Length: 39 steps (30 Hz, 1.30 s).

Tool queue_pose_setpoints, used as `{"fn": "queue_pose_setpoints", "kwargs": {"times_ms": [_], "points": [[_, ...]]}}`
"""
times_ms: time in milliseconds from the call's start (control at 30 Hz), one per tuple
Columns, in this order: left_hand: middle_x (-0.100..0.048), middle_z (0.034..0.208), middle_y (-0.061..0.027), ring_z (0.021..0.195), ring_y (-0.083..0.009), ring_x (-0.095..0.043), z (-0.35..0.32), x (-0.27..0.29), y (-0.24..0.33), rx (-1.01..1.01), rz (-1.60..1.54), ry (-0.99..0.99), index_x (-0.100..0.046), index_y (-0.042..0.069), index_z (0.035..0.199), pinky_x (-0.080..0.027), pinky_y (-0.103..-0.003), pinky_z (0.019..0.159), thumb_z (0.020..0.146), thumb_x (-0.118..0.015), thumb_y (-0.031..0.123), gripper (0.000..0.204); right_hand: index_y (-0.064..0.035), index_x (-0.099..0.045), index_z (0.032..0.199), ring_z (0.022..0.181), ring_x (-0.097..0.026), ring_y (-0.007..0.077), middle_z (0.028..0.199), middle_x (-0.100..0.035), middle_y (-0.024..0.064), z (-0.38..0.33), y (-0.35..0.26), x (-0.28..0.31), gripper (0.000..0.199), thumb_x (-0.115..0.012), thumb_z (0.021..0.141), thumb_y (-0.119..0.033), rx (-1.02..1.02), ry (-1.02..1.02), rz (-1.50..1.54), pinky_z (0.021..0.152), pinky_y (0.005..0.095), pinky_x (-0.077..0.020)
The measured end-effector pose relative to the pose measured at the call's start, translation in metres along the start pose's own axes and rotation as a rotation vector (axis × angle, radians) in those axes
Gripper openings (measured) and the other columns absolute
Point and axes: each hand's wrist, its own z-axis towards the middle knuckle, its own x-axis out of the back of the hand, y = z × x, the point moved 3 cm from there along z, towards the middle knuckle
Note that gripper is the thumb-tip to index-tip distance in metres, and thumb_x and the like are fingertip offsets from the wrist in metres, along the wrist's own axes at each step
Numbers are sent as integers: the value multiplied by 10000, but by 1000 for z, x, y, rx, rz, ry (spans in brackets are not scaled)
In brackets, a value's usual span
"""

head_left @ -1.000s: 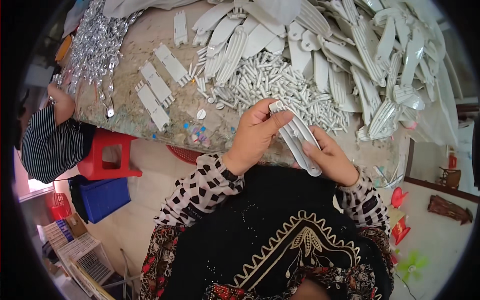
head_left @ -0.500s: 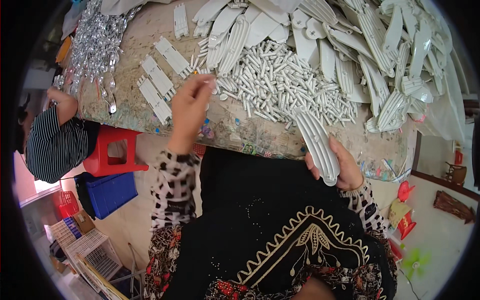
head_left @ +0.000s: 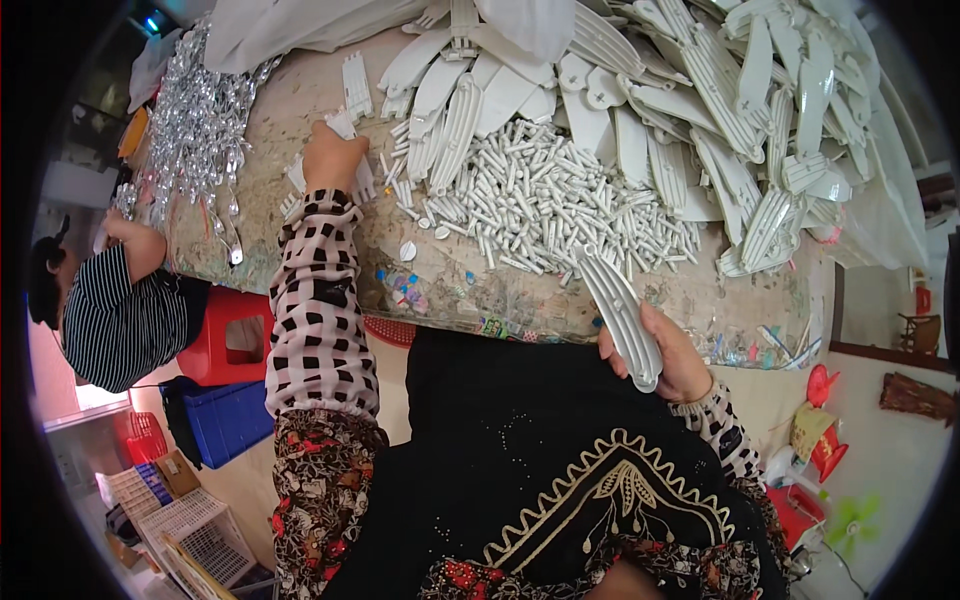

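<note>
The left hand [head_left: 333, 158] reaches far across the table [head_left: 300, 100] toward its left side, its grip closed on small flat white ribbed pieces [head_left: 345, 125] lying there. The right hand [head_left: 672, 352] sits at the near edge of the table, its grip wrapped around a long white ribbed plastic blade [head_left: 622, 312] that slants up over the edge. Just beyond the blade lies a heap of small white pegs [head_left: 545, 200]; larger white blades [head_left: 740, 110] are piled toward the far right corner
</note>
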Motion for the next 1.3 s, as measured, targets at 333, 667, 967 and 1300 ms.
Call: {"fn": "queue_pose_setpoints", "kwargs": {"times_ms": [333,667,967,1300], "points": [[-597,1116,-206,1008,-276,-611,-47,34,-1,106,-1496,-219,-399,-9,1351,-492,-387,880,761,-645,1,640,9,-473,1224,626,-610,120,860,-644,124,7,-1,6,541,-306,1018,-462,-55,-27,14,572,240,-512],[-599,1008,-169,779,-185,-563,-179,31,107,-81,-2021,-858,-293,153,1469,-476,-331,717,960,-529,199,563,-22,-306,1421,708,-546,125,963,-574,97,14,-54,-31,611,-478,961,-386,346,11,-251,651,243,-453],[-578,1081,-77,902,-154,-552,-248,23,154,-11,-2002,-1013,-367,93,1405,-456,-292,788,957,-512,461,597,47,-269,1446,1142,-476,218,1358,-434,142,18,-55,-49,645,-565,945,-230,680,83,-671,1004,332,-361],[-505,1342,-100,1220,-204,-506,-251,21,149,-154,-1970,-852,-375,-6,1398,-398,-361,1044,895,-674,187,616,55,-327,1429,1044,-485,262,1306,-474,170,9,-48,-42,602,-538,947,-238,777,143,-863,968,328,-358]]}}
